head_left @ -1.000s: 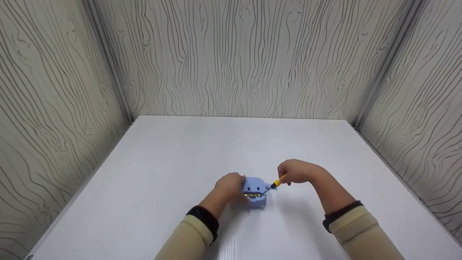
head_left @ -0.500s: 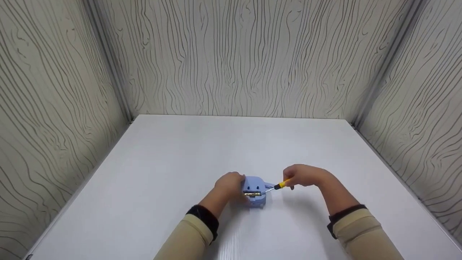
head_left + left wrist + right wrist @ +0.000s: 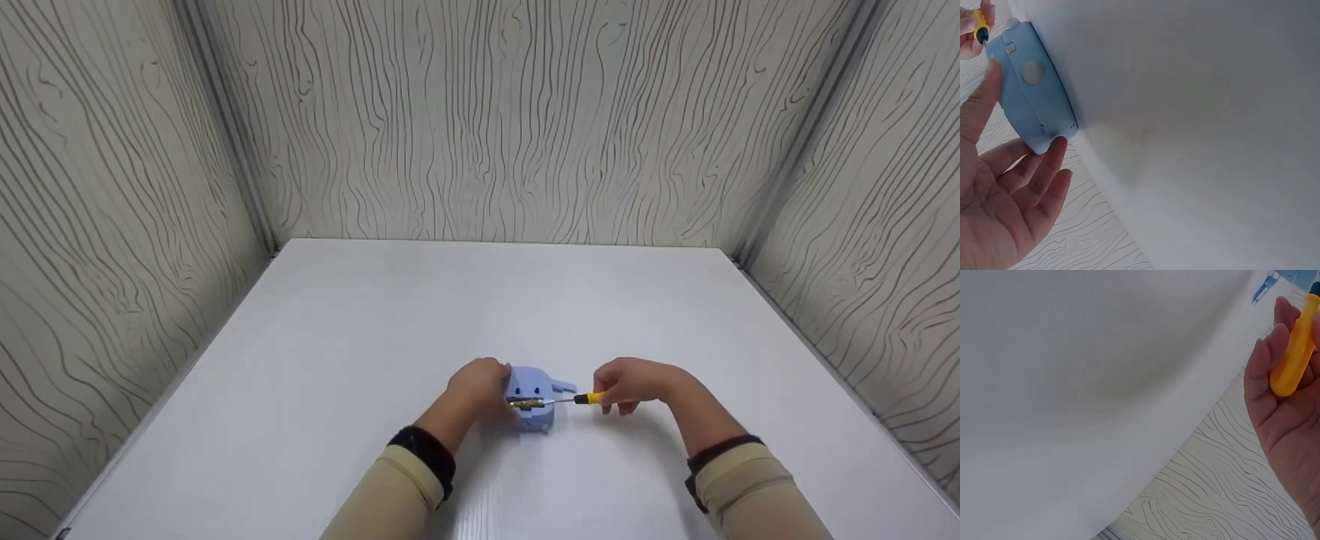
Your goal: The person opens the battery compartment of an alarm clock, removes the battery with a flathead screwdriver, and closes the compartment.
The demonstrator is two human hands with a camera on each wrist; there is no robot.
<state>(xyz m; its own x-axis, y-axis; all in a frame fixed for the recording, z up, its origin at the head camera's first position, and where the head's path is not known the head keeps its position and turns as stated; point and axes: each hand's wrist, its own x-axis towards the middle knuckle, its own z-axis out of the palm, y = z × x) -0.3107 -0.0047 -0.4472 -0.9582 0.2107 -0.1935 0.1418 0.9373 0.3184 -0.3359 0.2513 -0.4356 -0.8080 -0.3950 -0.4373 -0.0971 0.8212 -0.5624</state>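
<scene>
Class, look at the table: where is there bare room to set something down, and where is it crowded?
The table is bare from the far wall to the hands, and along its left and right edges. It is crowded only near the front middle, where the left hand holds the blue toy and the right hand holds the screwdriver.

This is a bare recording booth or test enclosure rather than a lived-in room. A smooth white table (image 3: 420, 315) spreads out ahead of both hands and to either side of them. Three panel walls (image 3: 495, 120) printed with a pale wood-grain pattern close it in, one beyond the hands and one on each side. The panels meet at metal corner strips (image 3: 232, 142) at the back corners, like a purpose-built box.
</scene>
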